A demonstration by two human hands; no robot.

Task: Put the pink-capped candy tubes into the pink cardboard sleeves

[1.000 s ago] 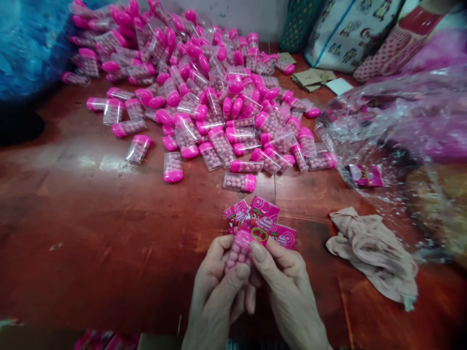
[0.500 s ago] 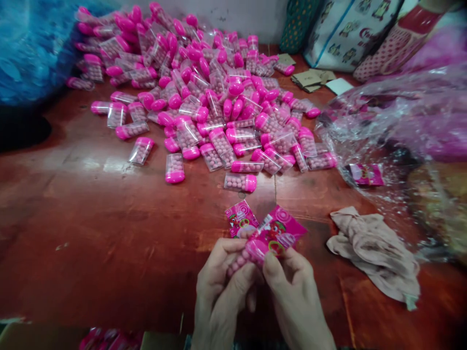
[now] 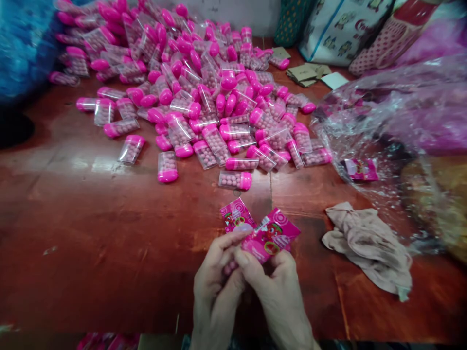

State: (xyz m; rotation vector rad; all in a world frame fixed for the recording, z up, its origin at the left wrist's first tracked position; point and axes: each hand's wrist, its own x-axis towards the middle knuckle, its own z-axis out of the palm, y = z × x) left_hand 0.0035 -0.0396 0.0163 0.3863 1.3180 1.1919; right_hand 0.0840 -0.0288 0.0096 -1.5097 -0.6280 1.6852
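Observation:
My left hand (image 3: 215, 287) and my right hand (image 3: 275, 291) meet low in the middle of the view. Between them they pinch a small clear candy container (image 3: 230, 265) of pink balls, mostly hidden by the fingers. My right hand presses a pink printed label (image 3: 270, 236) over it. A second pink label (image 3: 235, 218) sticks up behind my left fingers. A big pile of clear candy containers with pink caps (image 3: 204, 87) lies on the reddish-brown table (image 3: 91, 218) beyond my hands.
A crumpled beige cloth (image 3: 368, 245) lies right of my hands. A large clear plastic bag (image 3: 394, 126) with a pink label pack (image 3: 361, 169) fills the right side. Blue fluffy material (image 3: 22, 48) sits far left. Patterned bags (image 3: 343, 26) and cardboard scraps (image 3: 310, 73) stand at the back.
The label in my right hand has swung from upright to slanting right, and my fingers have closed further over the container. The view has shifted slightly.

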